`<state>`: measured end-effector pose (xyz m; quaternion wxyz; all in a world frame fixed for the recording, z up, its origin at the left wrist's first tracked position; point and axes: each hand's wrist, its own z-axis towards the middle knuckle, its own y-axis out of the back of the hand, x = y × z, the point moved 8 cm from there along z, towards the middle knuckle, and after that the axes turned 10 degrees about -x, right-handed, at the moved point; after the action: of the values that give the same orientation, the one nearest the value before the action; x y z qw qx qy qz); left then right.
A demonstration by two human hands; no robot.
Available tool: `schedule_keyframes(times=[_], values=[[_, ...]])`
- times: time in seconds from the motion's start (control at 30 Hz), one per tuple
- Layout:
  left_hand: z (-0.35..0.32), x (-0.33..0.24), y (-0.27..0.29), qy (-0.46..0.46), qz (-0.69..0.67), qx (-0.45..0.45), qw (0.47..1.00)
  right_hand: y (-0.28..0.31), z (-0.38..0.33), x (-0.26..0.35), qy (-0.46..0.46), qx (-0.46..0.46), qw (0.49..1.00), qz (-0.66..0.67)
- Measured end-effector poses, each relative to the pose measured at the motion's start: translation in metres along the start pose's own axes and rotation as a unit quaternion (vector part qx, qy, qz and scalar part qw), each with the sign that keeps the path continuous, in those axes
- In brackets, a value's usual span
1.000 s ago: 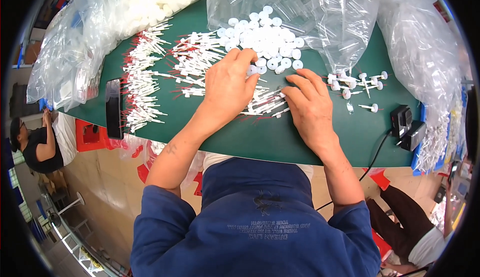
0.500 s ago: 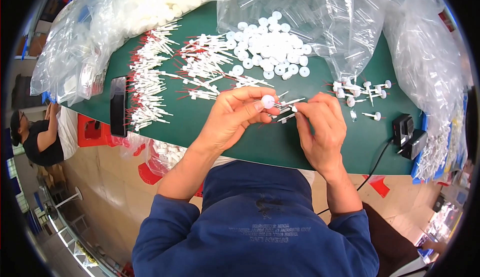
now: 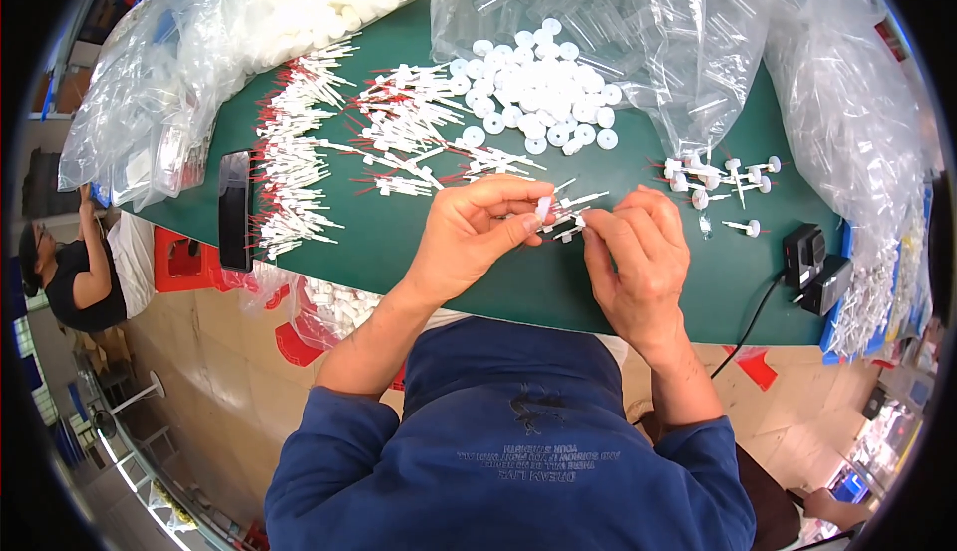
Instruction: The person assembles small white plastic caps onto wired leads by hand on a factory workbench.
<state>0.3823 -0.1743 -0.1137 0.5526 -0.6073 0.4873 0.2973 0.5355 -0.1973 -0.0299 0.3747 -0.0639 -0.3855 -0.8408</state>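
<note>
My left hand (image 3: 477,232) pinches a white disc (image 3: 543,207) between thumb and fingertips, its face turned mostly sideways. Close to its right, my right hand (image 3: 641,262) has thumb and forefinger closed at a small white piece (image 3: 579,221); the fingertips hide part of it. Between and beyond the hands lie several thin white sticks (image 3: 588,198) on the green table. More white sticks with red wires (image 3: 404,118) are heaped beyond my left hand. A pile of white round discs (image 3: 543,88) lies farther off, in front of both hands.
A long row of red-and-white sticks (image 3: 297,152) runs beside a black phone (image 3: 235,210). Disc-and-stick assemblies (image 3: 703,180) lie at the right, near black adapters (image 3: 812,272) with a cable. Plastic bags (image 3: 638,33) cover the far edge. Another person (image 3: 85,272) is at far left.
The disc in my left hand has turned from facing up to nearly edge-on. My right fingers have shifted slightly left, toward it. The person at far left has moved an arm.
</note>
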Motion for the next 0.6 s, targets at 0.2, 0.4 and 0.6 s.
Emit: schedule_keyframes(times=[0.2,0.4,0.6], values=[[-0.001,0.005,-0.005,0.021,0.002,0.018,1.000,-0.009,-0.006,-0.003,-0.047,0.028,0.997,0.056],[-0.001,0.011,-0.003,0.028,0.005,0.012,1.000,-0.012,-0.007,0.000,-0.035,0.040,0.997,0.048],[0.000,0.013,-0.004,0.029,-0.013,0.036,0.999,-0.014,-0.011,0.005,-0.035,0.018,0.997,0.068]])
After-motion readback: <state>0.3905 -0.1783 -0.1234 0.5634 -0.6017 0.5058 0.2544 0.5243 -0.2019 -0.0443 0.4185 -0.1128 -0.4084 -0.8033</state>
